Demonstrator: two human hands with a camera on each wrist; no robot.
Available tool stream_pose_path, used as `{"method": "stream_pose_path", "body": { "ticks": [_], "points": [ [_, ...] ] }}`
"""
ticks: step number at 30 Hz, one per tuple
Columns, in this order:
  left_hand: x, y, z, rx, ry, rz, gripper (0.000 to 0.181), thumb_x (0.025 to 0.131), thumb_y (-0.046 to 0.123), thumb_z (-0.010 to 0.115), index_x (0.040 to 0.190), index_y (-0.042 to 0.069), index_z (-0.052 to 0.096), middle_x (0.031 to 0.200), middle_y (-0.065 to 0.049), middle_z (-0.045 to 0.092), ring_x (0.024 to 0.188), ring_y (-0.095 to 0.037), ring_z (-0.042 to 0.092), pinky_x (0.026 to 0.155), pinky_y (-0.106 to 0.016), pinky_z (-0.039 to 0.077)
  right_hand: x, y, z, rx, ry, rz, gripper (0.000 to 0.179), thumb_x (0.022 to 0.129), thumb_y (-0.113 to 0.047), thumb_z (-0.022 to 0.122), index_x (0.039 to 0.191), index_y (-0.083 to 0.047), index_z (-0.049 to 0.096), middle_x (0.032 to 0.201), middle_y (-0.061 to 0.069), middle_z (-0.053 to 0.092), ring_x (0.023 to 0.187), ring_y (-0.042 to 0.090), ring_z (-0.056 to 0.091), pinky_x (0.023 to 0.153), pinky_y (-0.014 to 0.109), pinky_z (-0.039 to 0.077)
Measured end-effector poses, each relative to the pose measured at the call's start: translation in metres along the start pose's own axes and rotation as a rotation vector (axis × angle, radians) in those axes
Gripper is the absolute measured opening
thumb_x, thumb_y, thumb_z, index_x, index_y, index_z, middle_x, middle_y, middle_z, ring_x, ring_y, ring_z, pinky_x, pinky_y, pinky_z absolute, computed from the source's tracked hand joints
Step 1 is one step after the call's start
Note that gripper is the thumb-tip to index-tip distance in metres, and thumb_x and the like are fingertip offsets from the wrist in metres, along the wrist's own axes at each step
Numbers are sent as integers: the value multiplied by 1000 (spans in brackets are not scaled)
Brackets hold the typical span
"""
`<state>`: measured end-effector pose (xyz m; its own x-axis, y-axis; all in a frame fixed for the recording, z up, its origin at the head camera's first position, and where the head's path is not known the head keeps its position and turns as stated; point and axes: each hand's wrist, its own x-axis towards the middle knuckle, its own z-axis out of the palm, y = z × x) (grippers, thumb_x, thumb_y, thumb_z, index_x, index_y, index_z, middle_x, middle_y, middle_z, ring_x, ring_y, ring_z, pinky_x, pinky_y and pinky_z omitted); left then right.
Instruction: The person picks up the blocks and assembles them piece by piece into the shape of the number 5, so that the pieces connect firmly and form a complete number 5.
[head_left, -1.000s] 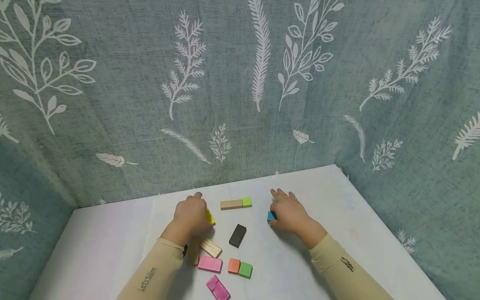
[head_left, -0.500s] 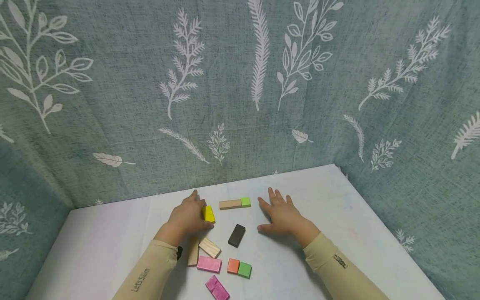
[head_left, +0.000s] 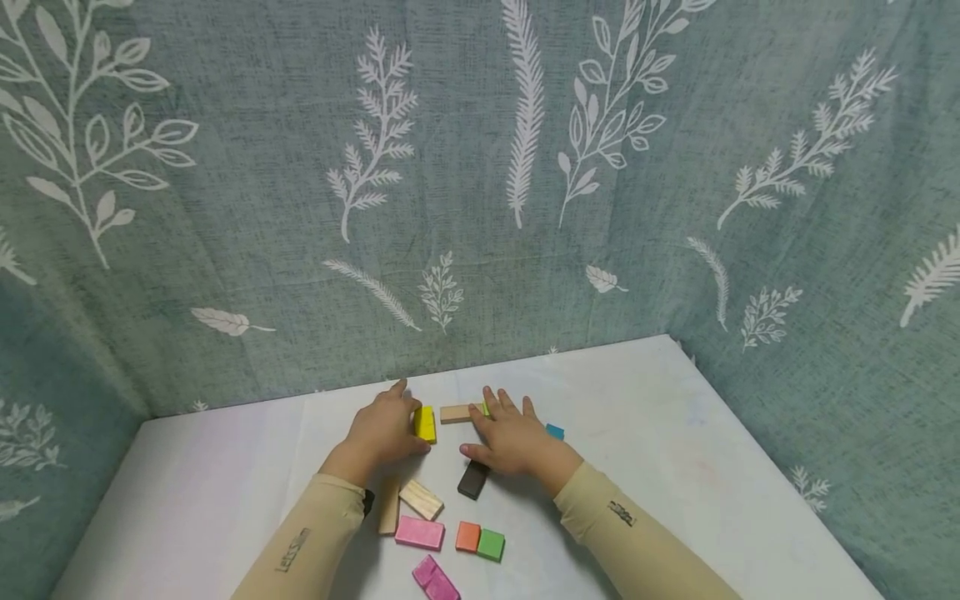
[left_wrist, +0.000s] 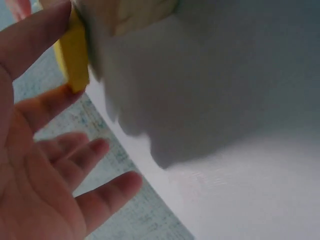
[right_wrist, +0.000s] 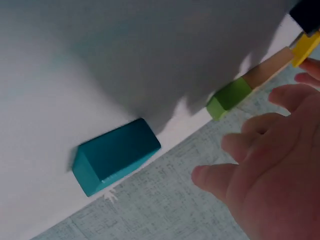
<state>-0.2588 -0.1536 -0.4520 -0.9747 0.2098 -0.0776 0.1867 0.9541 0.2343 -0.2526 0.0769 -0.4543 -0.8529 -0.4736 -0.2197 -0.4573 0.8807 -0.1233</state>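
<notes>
My left hand (head_left: 384, 427) pinches a yellow block (head_left: 425, 425) between thumb and index finger. In the left wrist view these two digits sit at opposite ends of the yellow block (left_wrist: 74, 55), the other fingers apart from it. My right hand (head_left: 516, 437) is spread with nothing gripped. It hovers over the lime-green block (right_wrist: 232, 97) and partly covers a black block (head_left: 472, 481) in the head view. A plain wooden block (head_left: 459, 413) lies end to end with the lime-green one. Behind the right hand, a blue block (right_wrist: 117, 155) lies on the white surface.
Nearer me lie two wooden blocks, one striped (head_left: 422, 499) and one plain (head_left: 389, 506). A pink block (head_left: 420, 532), an orange block (head_left: 468, 537), a green block (head_left: 491, 545) and magenta pieces (head_left: 436, 578) are close by. A patterned curtain (head_left: 480, 208) borders the white surface (head_left: 660, 417).
My right hand has left the blue block and moved left over the lime-green and black blocks, fingers spread. The left hand stays by the yellow block, which has turned slightly.
</notes>
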Motion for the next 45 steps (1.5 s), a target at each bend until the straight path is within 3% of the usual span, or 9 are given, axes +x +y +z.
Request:
{"method": "stream_pose_path", "body": {
  "ticks": [6,14,28,45],
  "points": [
    [3,1,0,-12,-55,-18,68,75,40,88,133,12,67,161,-26,31,139,-48,44,101,-62,49,5,2,6,-22,-25,-19,77,99,-69,35,161,-23,28,169,4,18,157,30,17,121,65,20],
    [5,4,2,-8,-35,-4,70,74,43,88,132,11,67,158,-28,36,136,-49,47,99,-63,50,5,5,4,22,-42,-27,83,96,-69,45,161,-21,26,169,4,17,157,30,17,122,62,22],
    [5,6,7,-11,-48,-16,69,76,42,88,132,8,67,153,-26,44,135,-47,49,104,-59,48,10,6,9,12,-71,-44,70,104,-53,43,161,-18,24,170,4,16,157,30,16,125,55,21],
    [4,7,7,-63,-52,-9,72,76,43,87,136,9,64,154,-25,44,136,-46,49,106,-60,46,7,5,10,16,-42,-7,71,104,-55,43,161,-16,27,169,6,20,157,30,18,124,58,20]
  ]
}}
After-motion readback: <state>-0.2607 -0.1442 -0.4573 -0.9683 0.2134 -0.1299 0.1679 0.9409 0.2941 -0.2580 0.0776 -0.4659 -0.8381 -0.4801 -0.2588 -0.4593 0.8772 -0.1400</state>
